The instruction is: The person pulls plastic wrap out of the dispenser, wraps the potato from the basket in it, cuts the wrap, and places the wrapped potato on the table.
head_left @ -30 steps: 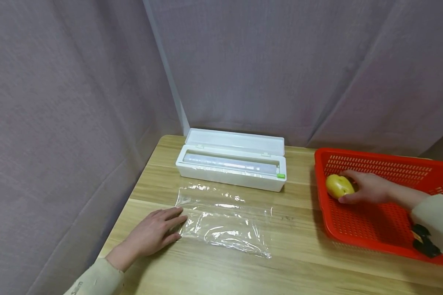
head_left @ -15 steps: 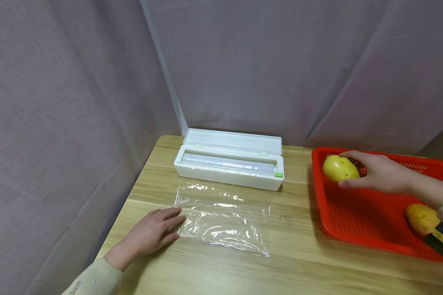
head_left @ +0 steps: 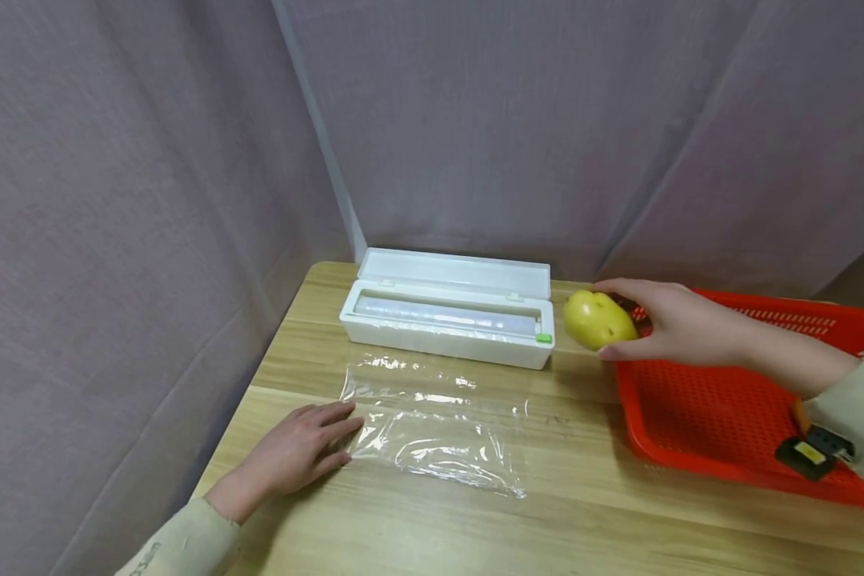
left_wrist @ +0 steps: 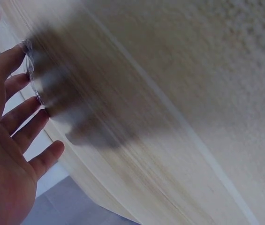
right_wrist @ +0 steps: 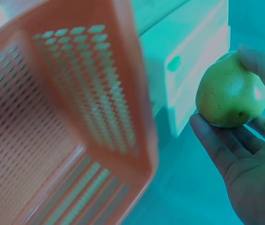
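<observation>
My right hand [head_left: 680, 324] grips a yellow potato [head_left: 599, 318] between thumb and fingers, in the air just past the left rim of the red basket [head_left: 630, 416]. In the right wrist view the potato [right_wrist: 228, 93] shows small dark specks. My left hand [head_left: 291, 448] rests with relaxed fingers on the left edge of a sheet of clear cling film [head_left: 439, 432] spread on the table. The left wrist view shows its fingertips [left_wrist: 38, 101] along the film's crinkled edge.
A white cling film box [head_left: 446, 344] with its lid raised stands behind the sheet, a film roll [head_left: 446, 312] inside and a green slider [head_left: 543, 338] at its right end. Another potato [head_left: 801, 416] lies in the basket, mostly hidden by the right wrist. Grey curtains [head_left: 475, 128] hang behind.
My right hand has lifted the potato out of the basket and carried it left over the rim, towards the white box. The left hand and the film have stayed put.
</observation>
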Motion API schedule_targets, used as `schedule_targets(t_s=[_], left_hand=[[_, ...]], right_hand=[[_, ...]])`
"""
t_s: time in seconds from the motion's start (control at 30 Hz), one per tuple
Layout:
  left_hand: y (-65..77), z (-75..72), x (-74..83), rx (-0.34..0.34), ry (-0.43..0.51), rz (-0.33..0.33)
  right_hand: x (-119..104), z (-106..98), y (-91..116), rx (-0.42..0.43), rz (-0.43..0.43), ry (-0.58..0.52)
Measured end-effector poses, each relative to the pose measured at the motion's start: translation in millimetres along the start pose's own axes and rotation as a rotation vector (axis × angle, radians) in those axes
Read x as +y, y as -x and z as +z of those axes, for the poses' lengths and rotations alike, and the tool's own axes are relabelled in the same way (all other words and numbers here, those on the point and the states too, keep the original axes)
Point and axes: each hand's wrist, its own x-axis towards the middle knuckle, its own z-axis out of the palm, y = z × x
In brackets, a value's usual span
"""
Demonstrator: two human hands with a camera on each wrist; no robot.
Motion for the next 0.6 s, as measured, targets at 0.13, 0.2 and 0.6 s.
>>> schedule_targets(t_s=[0.13, 0.2, 0.6], left_hand=[[1.2, -0.6, 0.1, -0.014, 0.003, -0.010], [1.4, -0.6, 0.1, -0.019, 0.006, -0.011], [3.1, -4.5, -1.0, -0.027, 0.005, -0.005]], right_hand=[[-18, 14, -16, -0.027, -0.090, -0.055], [-26, 21, -23, -0.050, -0.123, -0.079], [-73, 73, -57, -0.123, -0.235, -0.001]])
